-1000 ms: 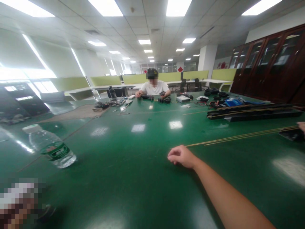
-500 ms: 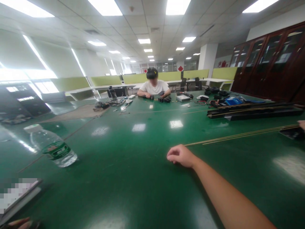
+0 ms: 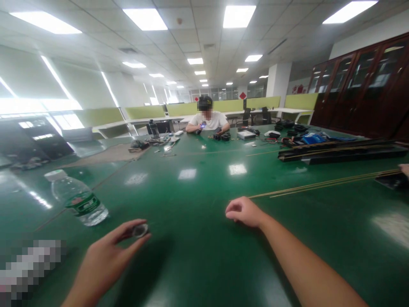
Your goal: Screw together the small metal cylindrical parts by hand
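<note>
My left hand (image 3: 108,256) is raised over the green table (image 3: 191,256), pinching a small round grey object (image 3: 140,230) between thumb and fingers. The object has a pale round face and a dark edge; its exact kind is unclear. My right hand (image 3: 244,212) rests on the tabletop with its fingers curled together. Whether anything small sits in that curl is hidden. Several thin brass-coloured rods (image 3: 319,184) lie along the table, their near ends reaching behind my right hand.
A water bottle (image 3: 81,200) stands at the left. Black channels (image 3: 345,151) and a blue bundle (image 3: 313,138) lie at the right. Another person (image 3: 209,121) sits opposite, handling black parts. Someone's hand (image 3: 405,169) shows at the right edge near the rods.
My left hand has come up from the lower left corner toward the middle, bringing the small round object into view. My right hand has stayed nearly still. The person opposite has raised one hand.
</note>
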The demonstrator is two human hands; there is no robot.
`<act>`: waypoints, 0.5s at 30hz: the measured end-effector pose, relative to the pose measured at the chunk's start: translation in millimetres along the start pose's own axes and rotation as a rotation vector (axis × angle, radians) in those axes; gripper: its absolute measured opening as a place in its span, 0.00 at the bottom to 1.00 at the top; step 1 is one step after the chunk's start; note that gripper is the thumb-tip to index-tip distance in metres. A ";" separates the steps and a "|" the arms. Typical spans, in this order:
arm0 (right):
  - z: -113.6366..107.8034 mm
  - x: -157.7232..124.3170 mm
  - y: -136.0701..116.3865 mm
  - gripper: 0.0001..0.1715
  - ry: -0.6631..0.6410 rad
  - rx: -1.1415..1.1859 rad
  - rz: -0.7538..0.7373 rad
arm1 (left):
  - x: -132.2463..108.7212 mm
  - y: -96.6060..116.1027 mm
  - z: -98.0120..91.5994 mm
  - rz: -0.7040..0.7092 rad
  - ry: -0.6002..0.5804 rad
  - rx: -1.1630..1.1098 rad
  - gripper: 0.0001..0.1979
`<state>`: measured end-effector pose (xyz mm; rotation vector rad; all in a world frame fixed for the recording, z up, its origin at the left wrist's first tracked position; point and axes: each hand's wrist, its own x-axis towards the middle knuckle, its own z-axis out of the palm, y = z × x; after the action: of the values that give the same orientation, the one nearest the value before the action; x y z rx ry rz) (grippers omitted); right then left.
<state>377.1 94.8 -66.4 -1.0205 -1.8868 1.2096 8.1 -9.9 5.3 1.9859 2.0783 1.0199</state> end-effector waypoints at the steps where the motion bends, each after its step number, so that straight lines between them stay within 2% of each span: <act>1: 0.2 0.0 0.0 0.12 0.002 -0.003 -0.004 | 11.5 14.2 16.1 0.022 -0.067 -0.062 0.23; 4: 0.8 0.6 1.3 0.10 0.037 0.002 -0.016 | 39.2 66.4 74.9 0.130 -0.252 -0.379 0.21; 6: 0.9 1.5 3.5 0.08 0.084 0.011 -0.035 | 47.5 95.6 114.6 0.178 -0.360 -0.545 0.18; 9: 0.5 2.9 6.9 0.06 0.110 0.041 -0.063 | 45.5 116.4 157.5 0.225 -0.432 -0.614 0.16; 11: 0.8 3.7 7.8 0.07 0.075 0.067 -0.069 | 40.3 118.0 170.3 0.247 -0.447 -0.602 0.15; 15: 4.0 4.4 5.1 0.05 0.021 0.080 -0.091 | 35.3 113.7 171.8 0.230 -0.450 -0.612 0.17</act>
<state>372.9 98.3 -72.0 -0.8920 -1.8333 1.2076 185.3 82.5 -55.8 1.9076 1.1549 0.9691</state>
